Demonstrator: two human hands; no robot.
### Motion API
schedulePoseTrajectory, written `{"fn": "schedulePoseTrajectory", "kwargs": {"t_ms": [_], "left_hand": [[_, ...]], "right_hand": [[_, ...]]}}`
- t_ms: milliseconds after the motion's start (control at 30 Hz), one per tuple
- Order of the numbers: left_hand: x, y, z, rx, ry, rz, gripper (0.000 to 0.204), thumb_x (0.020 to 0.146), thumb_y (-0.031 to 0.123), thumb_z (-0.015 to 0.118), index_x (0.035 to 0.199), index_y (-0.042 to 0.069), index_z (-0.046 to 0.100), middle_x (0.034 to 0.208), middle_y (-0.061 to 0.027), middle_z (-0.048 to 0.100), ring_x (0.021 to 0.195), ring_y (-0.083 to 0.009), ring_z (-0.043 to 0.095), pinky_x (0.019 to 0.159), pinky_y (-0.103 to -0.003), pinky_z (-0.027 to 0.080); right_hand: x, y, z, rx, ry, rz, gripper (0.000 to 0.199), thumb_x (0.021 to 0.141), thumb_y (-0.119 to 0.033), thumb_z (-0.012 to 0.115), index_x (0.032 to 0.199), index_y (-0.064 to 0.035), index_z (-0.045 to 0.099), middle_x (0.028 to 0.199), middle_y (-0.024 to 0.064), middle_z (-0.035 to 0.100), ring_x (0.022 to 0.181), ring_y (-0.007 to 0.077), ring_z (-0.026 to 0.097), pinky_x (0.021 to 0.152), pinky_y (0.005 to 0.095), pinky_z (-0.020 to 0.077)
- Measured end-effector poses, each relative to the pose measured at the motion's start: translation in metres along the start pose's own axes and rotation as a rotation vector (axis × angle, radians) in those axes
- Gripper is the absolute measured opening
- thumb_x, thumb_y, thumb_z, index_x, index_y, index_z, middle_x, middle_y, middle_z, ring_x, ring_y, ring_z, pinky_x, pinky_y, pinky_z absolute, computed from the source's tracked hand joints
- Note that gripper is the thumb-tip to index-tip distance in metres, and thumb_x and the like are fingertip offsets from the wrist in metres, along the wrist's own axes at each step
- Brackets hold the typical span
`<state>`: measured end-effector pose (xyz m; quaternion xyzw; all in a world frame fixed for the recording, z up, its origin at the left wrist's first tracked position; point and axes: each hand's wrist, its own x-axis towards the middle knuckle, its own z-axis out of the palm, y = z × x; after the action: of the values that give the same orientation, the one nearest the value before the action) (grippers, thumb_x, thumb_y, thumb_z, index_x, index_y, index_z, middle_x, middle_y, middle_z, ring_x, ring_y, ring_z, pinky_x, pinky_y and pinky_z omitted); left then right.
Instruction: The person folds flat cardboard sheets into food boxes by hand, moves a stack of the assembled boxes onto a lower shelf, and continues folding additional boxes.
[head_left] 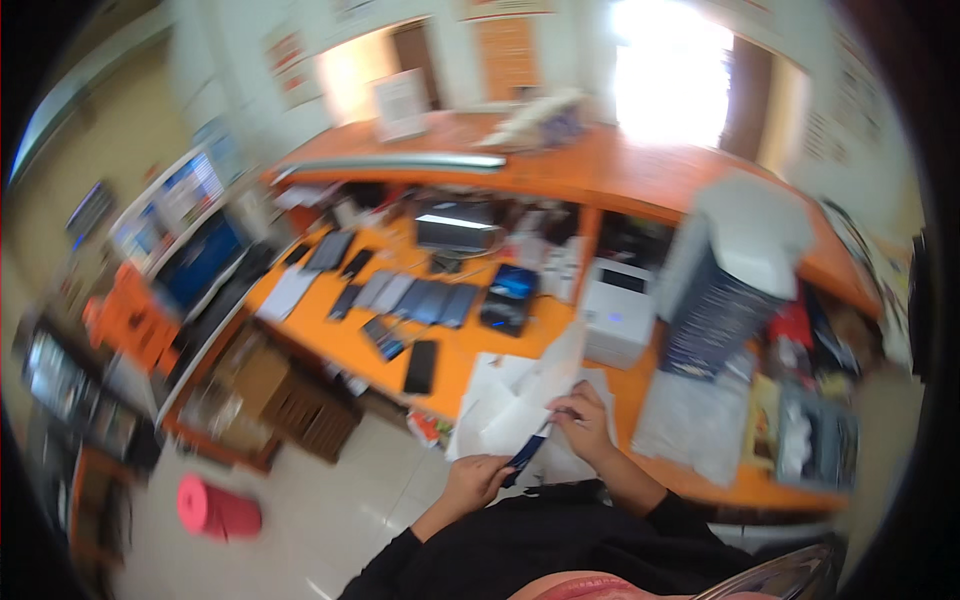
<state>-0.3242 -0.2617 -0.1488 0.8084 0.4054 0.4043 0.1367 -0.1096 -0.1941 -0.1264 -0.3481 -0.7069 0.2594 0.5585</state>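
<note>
Close to my body, my left hand (477, 484) is closed around the lower end of a narrow dark blue object (523, 459), held at a slant; its kind is too blurred to tell. At the object's upper end my right hand (588, 425) is closed in a pinch, and what lies between its fingertips is too small to make out. Loose white paper sheets (490, 425) spread on the orange desk (350, 345) beneath and beyond both hands. One sheet rises at a tilt beside my right fingers.
Several phones (428, 300) lie in a row to the left, with a black phone (420, 367) nearer. A black device (508, 300) and a white printer (617, 315) stand behind the papers. Plastic bags (695, 420) lie at the right; a pink stool (215, 507) stands on the floor.
</note>
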Motion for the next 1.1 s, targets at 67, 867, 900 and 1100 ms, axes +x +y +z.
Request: {"fn": "schedulePoseTrajectory", "kwargs": {"t_ms": [67, 867, 900, 1100], "left_hand": [[-0.006, 0.004, -0.012, 0.034, -0.036, -0.171, 0.018, 0.083, 0.021, 0.062, 0.096, 0.009, 0.061, 0.068, -0.0117, 0.061, 0.061, -0.0306, 0.061, 0.055, -0.038, 0.048], [-0.11, 0.067, -0.055, 0.363, 0.538, -1.113, 0.036, 0.082, 0.032, 0.061, 0.104, 0.006, 0.052, 0.072, -0.0143, 0.062, 0.066, -0.0332, 0.062, 0.058, -0.04, 0.048], [-0.111, 0.068, -0.059, 0.356, 0.538, -1.123, 0.036, 0.082, 0.032, 0.061, 0.104, 0.006, 0.052, 0.072, -0.0143, 0.062, 0.066, -0.0332, 0.062, 0.058, -0.04, 0.048], [-0.131, 0.09, -0.109, 0.768, 0.802, -0.854, 0.044, 0.079, 0.029, 0.064, 0.116, 0.007, 0.052, 0.106, -0.0149, 0.056, 0.097, -0.0312, 0.053, 0.083, -0.038, 0.043]], "right_hand": [[0.005, -0.006, 0.016, -0.046, -0.103, -0.047, 0.012, 0.069, -0.003, 0.07, 0.08, -0.0065, 0.068, 0.07, 0.006, 0.047, 0.06, 0.0162, 0.049, 0.054, 0.0268, 0.0399], [-0.049, -0.052, 0.215, 0.92, -1.13, 0.884, 0.062, 0.084, -0.019, 0.064, 0.134, -0.0082, 0.028, 0.115, 0.0076, 0.048, 0.106, 0.0192, 0.048, 0.085, 0.0334, 0.0434], [-0.051, -0.042, 0.22, 0.919, -1.184, 0.862, 0.056, 0.086, -0.017, 0.06, 0.132, -0.0096, 0.03, 0.113, 0.007, 0.049, 0.104, 0.0187, 0.05, 0.085, 0.0328, 0.0444], [-0.014, -0.031, 0.208, 0.927, -1.161, 0.77, 0.069, 0.077, -0.018, 0.067, 0.134, -0.0038, 0.03, 0.119, 0.011, 0.048, 0.11, 0.0232, 0.047, 0.094, 0.0355, 0.038]]}}
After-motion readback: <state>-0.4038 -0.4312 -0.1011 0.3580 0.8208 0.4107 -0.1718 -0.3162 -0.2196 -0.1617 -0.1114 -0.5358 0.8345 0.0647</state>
